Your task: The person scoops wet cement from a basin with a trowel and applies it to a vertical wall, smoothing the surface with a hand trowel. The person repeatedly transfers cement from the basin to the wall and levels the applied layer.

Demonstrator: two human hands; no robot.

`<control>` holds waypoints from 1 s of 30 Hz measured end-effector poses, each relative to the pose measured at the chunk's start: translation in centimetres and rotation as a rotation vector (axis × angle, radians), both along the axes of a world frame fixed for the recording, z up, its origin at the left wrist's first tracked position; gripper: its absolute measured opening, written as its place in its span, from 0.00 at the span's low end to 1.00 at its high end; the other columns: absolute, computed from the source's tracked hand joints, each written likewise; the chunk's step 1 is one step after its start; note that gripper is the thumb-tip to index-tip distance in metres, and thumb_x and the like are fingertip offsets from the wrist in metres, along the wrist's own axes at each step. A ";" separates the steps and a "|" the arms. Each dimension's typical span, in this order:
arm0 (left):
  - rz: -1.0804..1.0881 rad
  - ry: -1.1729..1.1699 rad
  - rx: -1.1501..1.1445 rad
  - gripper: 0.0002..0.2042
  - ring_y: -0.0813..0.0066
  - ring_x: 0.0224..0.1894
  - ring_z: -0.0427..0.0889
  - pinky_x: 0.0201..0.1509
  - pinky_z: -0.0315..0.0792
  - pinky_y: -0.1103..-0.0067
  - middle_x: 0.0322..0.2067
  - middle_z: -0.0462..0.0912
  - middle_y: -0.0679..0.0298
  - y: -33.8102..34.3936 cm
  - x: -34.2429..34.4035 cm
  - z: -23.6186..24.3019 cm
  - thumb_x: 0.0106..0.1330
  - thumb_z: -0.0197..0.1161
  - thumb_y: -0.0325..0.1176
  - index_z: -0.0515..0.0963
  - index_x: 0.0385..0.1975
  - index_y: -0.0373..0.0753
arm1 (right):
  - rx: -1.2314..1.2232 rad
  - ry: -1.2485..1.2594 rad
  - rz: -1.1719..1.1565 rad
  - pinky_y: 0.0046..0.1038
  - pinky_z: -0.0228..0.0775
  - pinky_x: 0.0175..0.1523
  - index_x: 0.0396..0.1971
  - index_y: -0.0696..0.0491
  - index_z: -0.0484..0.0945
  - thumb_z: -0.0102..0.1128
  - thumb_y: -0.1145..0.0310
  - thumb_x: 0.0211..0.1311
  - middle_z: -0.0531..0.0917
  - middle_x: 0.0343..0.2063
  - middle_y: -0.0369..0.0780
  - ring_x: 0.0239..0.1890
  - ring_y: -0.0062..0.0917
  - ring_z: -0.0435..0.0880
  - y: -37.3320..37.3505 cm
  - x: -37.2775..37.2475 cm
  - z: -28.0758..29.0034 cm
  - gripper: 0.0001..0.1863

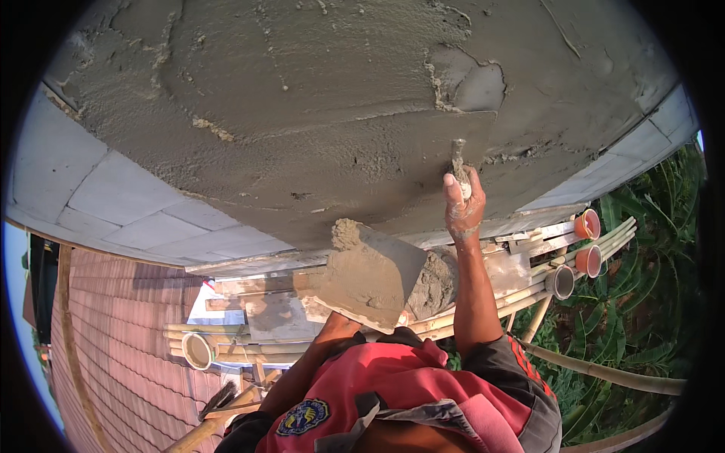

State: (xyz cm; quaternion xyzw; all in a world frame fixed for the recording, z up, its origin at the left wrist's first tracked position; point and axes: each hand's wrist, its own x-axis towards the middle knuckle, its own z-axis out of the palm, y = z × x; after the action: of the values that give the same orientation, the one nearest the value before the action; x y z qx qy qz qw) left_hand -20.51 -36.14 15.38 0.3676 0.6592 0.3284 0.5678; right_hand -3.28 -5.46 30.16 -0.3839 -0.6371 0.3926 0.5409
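My right hand [464, 205] is closed round the mortar-smeared handle of a plastering trowel [476, 130], whose blade lies against the wet grey mortar [302, 113] on the wall. Just above the blade, a smoother grey patch [480, 87] shows in the coat. Lower down, my left hand [340, 326] supports a plasterer's hawk [402, 257] from beneath; its fingers are mostly hidden by the board. Wet mortar [351, 283] covers much of the hawk, with a lump at its wall-side corner. Beside it lies a mortar heap [436, 285] on the scaffold.
Bare grey blocks [124, 189] border the plaster. Bamboo poles [521, 302] and boards form a scaffold under the wall. Several buckets stand along it, including a grey one [559, 281] at right and a pale one [198, 351] at left. Roof tiles [124, 325] and green plants [634, 264] lie below.
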 end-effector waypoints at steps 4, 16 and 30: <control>-0.007 -0.016 -0.061 0.17 0.76 0.26 0.79 0.30 0.75 0.75 0.36 0.84 0.62 0.6 1.8 0.2 0.66 0.61 0.25 0.80 0.55 0.35 | 0.008 -0.062 -0.002 0.24 0.68 0.38 0.46 0.60 0.80 0.69 0.54 0.70 0.78 0.27 0.34 0.32 0.17 0.73 1.7 3.0 -3.2 0.22; 0.129 -0.017 -0.002 0.13 0.82 0.27 0.77 0.30 0.71 0.79 0.32 0.82 0.67 -5.5 0.7 -3.1 0.70 0.64 0.32 0.83 0.52 0.37 | -0.337 0.562 0.143 0.24 0.71 0.34 0.50 0.58 0.79 0.65 0.50 0.69 0.81 0.29 0.38 0.30 0.22 0.79 1.4 2.4 -10.4 0.25; 0.198 0.130 0.129 0.19 0.60 0.69 0.76 0.74 0.67 0.64 0.62 0.82 0.57 -12.1 -1.9 -5.0 0.72 0.65 0.37 0.81 0.60 0.40 | 0.385 -0.421 0.309 0.41 0.72 0.38 0.36 0.58 0.78 0.73 0.48 0.62 0.79 0.28 0.44 0.31 0.41 0.79 -11.0 -19.4 -5.1 0.26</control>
State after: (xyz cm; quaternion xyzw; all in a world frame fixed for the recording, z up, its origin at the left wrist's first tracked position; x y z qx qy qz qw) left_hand -22.46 -48.24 10.33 0.3572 0.7053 0.3999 0.4638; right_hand -22.66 -16.51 25.05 -0.2459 -0.8483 0.2544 0.3940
